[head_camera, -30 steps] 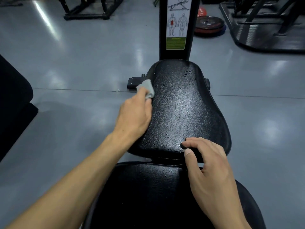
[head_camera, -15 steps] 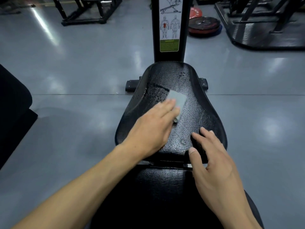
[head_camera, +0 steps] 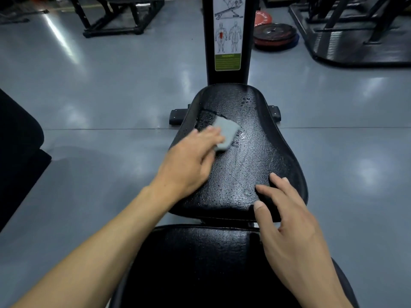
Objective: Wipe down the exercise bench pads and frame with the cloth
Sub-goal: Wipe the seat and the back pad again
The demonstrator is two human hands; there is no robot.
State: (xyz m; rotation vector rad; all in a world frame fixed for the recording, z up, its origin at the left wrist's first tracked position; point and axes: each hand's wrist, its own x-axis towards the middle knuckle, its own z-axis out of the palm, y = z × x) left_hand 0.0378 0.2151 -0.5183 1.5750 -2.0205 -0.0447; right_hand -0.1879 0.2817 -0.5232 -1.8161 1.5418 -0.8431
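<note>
A black seat pad (head_camera: 251, 152), wet with droplets, sits in the middle of the view. A second black pad (head_camera: 200, 263) lies nearer to me. My left hand (head_camera: 189, 165) presses a folded grey cloth (head_camera: 224, 134) flat on the seat pad's far left part; the fingers look blurred. My right hand (head_camera: 287, 221) rests on the seat pad's near right edge with fingers spread and thumb over the rim. The black frame post (head_camera: 249, 52) with an exercise sticker (head_camera: 227, 34) rises behind the pad.
Grey glossy floor (head_camera: 111, 96) surrounds the bench. Weight plates (head_camera: 275, 36) lie on the floor at the back right beside a dark machine base (head_camera: 355, 52). Another black frame (head_camera: 115, 21) stands at the back left. A dark padded object (head_camera: 17, 152) is at the left edge.
My left hand swept the cloth from the pad's left edge to its middle, then back toward the far left. My right hand's fingers straightened and shifted slightly on the near edge.
</note>
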